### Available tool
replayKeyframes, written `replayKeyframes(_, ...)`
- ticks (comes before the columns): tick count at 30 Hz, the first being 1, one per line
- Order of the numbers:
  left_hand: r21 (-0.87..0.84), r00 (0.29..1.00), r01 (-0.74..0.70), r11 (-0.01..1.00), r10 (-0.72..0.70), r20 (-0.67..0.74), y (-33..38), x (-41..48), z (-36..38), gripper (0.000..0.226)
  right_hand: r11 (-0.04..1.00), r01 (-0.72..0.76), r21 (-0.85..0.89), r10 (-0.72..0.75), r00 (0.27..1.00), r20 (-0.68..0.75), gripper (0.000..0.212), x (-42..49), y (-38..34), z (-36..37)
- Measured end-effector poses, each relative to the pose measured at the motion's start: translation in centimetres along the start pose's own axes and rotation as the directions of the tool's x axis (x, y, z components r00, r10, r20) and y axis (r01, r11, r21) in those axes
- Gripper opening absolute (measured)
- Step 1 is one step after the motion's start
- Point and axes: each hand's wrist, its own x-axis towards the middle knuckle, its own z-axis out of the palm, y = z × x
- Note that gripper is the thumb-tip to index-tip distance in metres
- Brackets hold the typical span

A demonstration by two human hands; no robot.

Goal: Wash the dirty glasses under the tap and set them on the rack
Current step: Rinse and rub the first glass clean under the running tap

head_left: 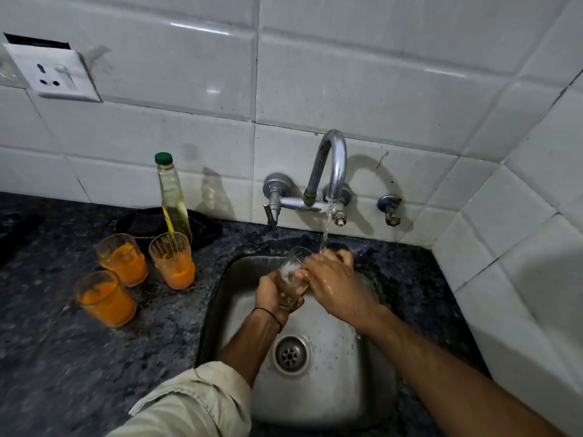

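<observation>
— What are the hands doing?

— The left hand (pixel 273 294) is wrapped round the lower part of a clear glass (pixel 291 272), holding it tilted over the sink (pixel 331 389). The right hand (pixel 334 279), wet and shiny, grasps the top end, with the thumb against the side and the fingers curled over the rim. From where I stand I can't tell whether those fingers reach inside the glass.

— And the water?

— A thin stream (pixel 325 231) falls from the curved tap (pixel 331 165) right onto the right hand's fingers and the mouth of the glass. There's froth inside the glass.

— Anything on the arms?

— A dark band (pixel 268 313) on the left wrist and a pale rolled sleeve (pixel 195 402) higher up. The right forearm is bare.

— Where are the others?

— Three dirty glasses (pixel 124 260) stand upright on the dark speckled counter (pixel 63 357) to the left of the sink, close together and smeared orange inside. Just behind them is a bottle (pixel 173 197) with a green cap, standing by a black cloth (pixel 145 222). The drain (pixel 291 354) shows below the hands, and a white socket (pixel 53 74) sits on the tiled wall (pixel 410 74).
</observation>
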Motion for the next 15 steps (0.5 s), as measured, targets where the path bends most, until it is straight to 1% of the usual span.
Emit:
replayKeyframes(1,0.014,1.0,-0.015,1.0,0.015,-0.012,0.0,0.0,0.1,0.025,0.98,-0.117,0.16,0.1,0.989,0.108,0.022,0.3,-0.7,-0.6)
replayKeyframes(2,0.035,0.999,-0.038,0.999,0.038,-0.021,0.0,-0.1,0.1,0.026,0.912,-0.245,0.329,0.181,0.96,0.212,0.03,0.7,-1.4,-1.0)
replayKeyframes(3,0.071,0.997,-0.066,0.995,0.068,-0.028,0.1,-0.5,0.3,0.027,0.794,-0.36,0.489,0.241,0.926,0.291,0.037,1.0,-2.0,-1.4)
replayKeyframes(4,0.138,0.994,-0.095,0.986,0.102,-0.046,0.4,-0.7,0.5,0.027,0.649,-0.449,0.614,0.294,0.892,0.343,0.042,1.3,-2.4,-1.5)
replayKeyframes(5,0.227,0.986,-0.136,0.964,0.154,-0.065,0.8,-0.9,0.8,0.027,0.48,-0.524,0.703,0.364,0.849,0.384,0.046,1.5,-2.7,-1.6)
replayKeyframes(6,0.33,0.97,-0.192,0.924,0.229,-0.078,1.2,-1.1,1.2,0.027,0.301,-0.581,0.756,0.436,0.789,0.432,0.049,1.6,-2.4,-1.4)
replayKeyframes(7,0.454,0.941,-0.265,0.851,0.331,-0.07,1.8,-1.2,1.4,0.03,0.125,-0.614,0.779,0.48,0.725,0.494,0.05,1.4,-2.1,-1.5)
replayKeyframes(8,0.59,0.896,-0.337,0.734,0.442,-0.038,2.5,-1.4,1.6,0.033,-0.033,-0.619,0.785,0.483,0.678,0.555,0.052,1.2,-1.7,-1.4)
replayKeyframes(9,0.709,0.849,-0.38,0.594,0.528,0.013,3.1,-1.7,1.8,0.037,-0.192,-0.6,0.776,0.458,0.644,0.612,0.054,0.9,-1.5,-1.1)
replayKeyframes(11,0.868,0.776,-0.39,0.308,0.618,0.129,4.1,-2.8,2.4,0.042,-0.487,-0.489,0.724,0.425,0.592,0.685,0.057,0.4,-1.6,0.3)
replayKeyframes(12,0.903,0.741,-0.391,0.176,0.642,0.196,4.3,-3.4,2.8,0.044,-0.587,-0.438,0.681,0.426,0.547,0.72,0.054,0.0,-2.0,1.5)
replayKeyframes(13,0.921,0.697,-0.388,0.034,0.664,0.269,4.3,-4.1,3.2,0.046,-0.665,-0.397,0.632,0.416,0.506,0.755,0.048,-0.2,-2.6,2.7)
replayKeyframes(14,0.917,0.652,-0.383,-0.111,0.671,0.353,4.1,-4.3,3.5,0.046,-0.711,-0.375,0.594,0.411,0.464,0.785,0.04,-0.4,-3.1,3.8)
replayKeyframes(15,0.89,0.608,-0.382,-0.25,0.658,0.445,3.9,-4.5,3.8,0.044,-0.753,-0.352,0.556,0.389,0.444,0.808,0.034,-0.6,-3.8,4.8)
